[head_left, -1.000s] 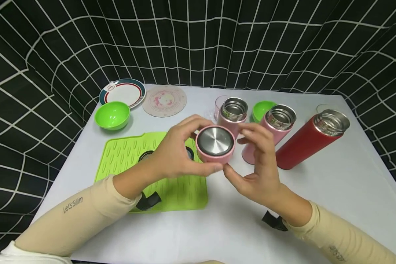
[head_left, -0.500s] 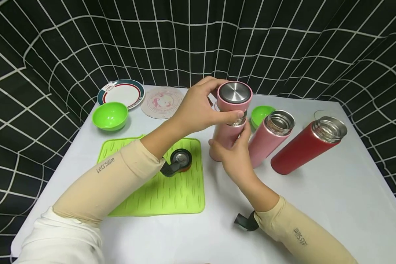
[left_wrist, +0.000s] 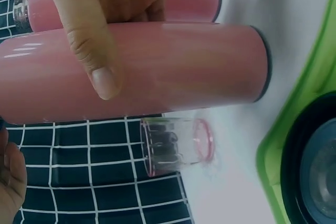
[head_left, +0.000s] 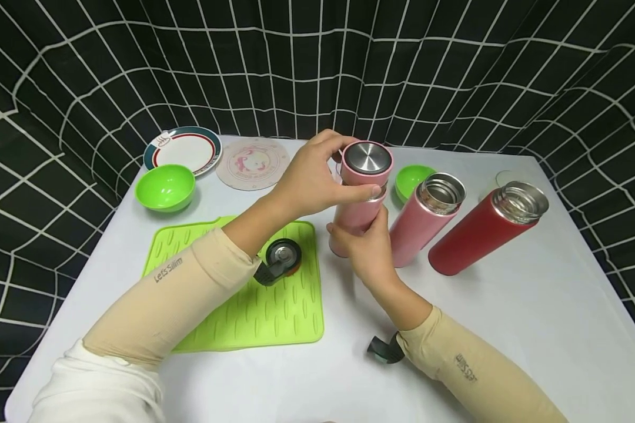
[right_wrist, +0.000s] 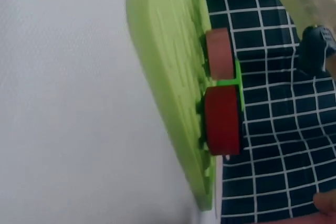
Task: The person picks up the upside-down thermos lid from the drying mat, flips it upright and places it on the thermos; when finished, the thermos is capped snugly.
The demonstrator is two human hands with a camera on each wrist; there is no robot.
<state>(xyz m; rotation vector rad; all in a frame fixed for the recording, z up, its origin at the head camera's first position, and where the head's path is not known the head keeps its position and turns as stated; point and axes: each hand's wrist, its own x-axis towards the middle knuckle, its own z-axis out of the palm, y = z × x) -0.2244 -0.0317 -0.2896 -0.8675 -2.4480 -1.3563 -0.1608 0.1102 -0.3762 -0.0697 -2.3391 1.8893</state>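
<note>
Head view: the steel-topped pink lid, held above the bottle mouth half a second ago, now sits lower and in line over the pink bottle, leftmost of three. A sliver of neck shows, so judged placed but not fully seated; threading cannot be told. Left hand reaches from the left, thumb along the near side, clamped on the lid. Right hand comes from the near right, lower, gripping the bottle's body.

Left wrist view: right thumb across the bottle; clear cup beyond.

Right wrist view: red cap and small pink cap on green mat; grip not readable here.
</note>
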